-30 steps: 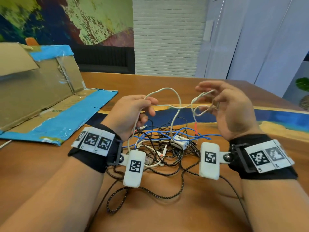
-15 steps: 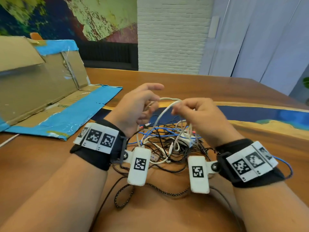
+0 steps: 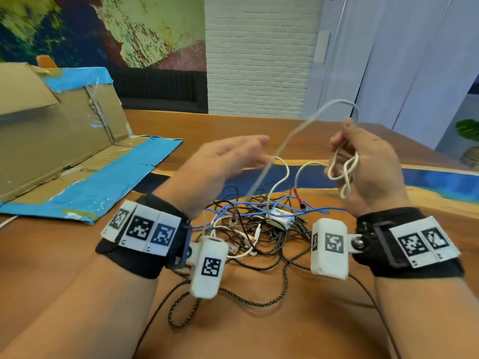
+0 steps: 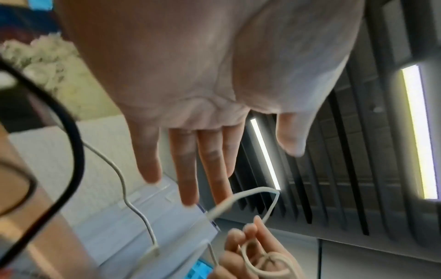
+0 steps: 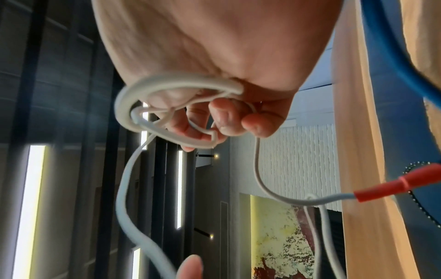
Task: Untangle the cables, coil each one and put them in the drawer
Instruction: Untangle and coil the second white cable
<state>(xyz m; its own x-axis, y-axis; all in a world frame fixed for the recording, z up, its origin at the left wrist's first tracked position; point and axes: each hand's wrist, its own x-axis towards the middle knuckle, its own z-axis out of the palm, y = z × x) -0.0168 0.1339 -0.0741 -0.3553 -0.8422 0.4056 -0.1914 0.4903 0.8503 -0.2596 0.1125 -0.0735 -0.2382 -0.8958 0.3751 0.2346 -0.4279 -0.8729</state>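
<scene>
One white cable hangs in several small loops from the pinching fingers of the right hand, raised above a tangle of cables too knotted to count. The left hand hovers spread, fingers straight, holding nothing. The wooden surface also bears one opened cardboard box; behind stand a white brick wall and a mural.

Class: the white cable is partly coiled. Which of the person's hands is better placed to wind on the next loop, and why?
Probably the left hand: it is open and free beside the slack white cable. The right hand already grips the finished loops and should simply hold them.
</scene>
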